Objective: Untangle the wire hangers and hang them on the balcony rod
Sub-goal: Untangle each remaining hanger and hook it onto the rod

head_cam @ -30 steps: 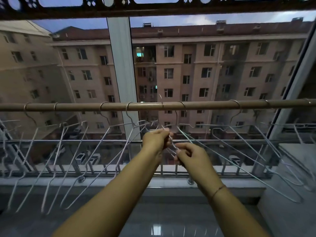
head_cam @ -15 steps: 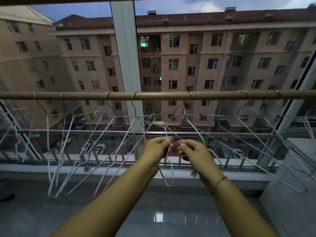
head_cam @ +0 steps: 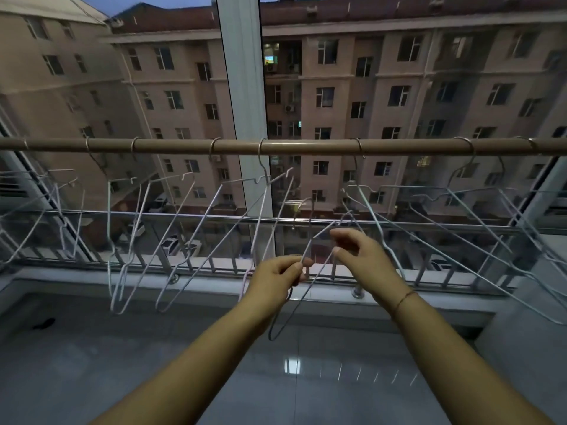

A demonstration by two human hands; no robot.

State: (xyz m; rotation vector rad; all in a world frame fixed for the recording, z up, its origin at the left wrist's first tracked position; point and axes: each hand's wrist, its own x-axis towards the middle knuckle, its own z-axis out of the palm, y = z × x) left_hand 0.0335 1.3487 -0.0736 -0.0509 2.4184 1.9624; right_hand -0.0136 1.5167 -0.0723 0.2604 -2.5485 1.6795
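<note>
Head view, and the left hand [head_cam: 277, 273] was below the balcony rod [head_cam: 306, 147], pinching the wire of a loose hanger [head_cam: 306, 292] between thumb and fingertips. The right hand [head_cam: 362, 256], just beside it and slightly nearer the rod, had thumb and forefinger parted at another strand. Whether it actually gripped, I couldn't tell.

The hanger sat under the rod's middle. Its long loop dangled past the left wrist, and what seemed its hook pointed up, short of the rod.

To my eye the freeing was nearly done. The way to play it: keep the left pinch firm, steer the hook with the right, and lift straight into the bare gap on the rod between the neighbouring hooks. The trailing loop should stay clear of them.

Hung hangers [head_cam: 196, 240] lined the rod to both sides, tilted, several overlapping. No basket or box showed, and the rod alone carried them.
</note>
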